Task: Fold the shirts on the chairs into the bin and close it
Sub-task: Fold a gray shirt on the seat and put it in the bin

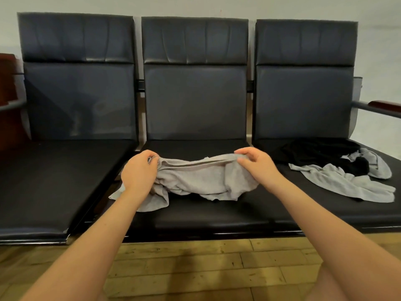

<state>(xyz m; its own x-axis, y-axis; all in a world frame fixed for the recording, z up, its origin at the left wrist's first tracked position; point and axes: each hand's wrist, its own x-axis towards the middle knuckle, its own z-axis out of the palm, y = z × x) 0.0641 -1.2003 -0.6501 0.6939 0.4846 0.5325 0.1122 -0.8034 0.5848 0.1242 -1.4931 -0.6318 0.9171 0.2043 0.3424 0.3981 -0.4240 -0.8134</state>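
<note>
Grey shirt [195, 179] bunched on the middle chair seat [195, 213], rumpled, not yet flat. Long axis left to right across the seat, roughly parallel to the seat's front edge. Upper edge lifted slightly between the two grips; lower part slack, resting on the seat, one loose flap trailing toward the seat's left front.

Left hand [138, 172] at the shirt's left end, fingers curled round a gather of the upper edge. Right hand [258, 164] at the right end, thumb and fingers pinching the same edge. Both hands grasping cloth, neither released. Bulk of the shirt hanging below and between the grips, toward the camera side. Both hands equally near; shirt spans the gap between them.

Judgement: step in hand is opening the shirt out for folding. Next move likely turns on pulling the two grips apart along the long axis to take up the sag in the held edge, then laying the cloth flat on the seat.

Further out: black garment [321, 155] and light grey garment [347, 181] heaped together on the right chair seat [325, 211], overlapping, well apart from the hands, still unfolded. Left chair seat [54, 181] bearing no clothing. Bin not in view. Wooden floor [184, 268] below the seats.
</note>
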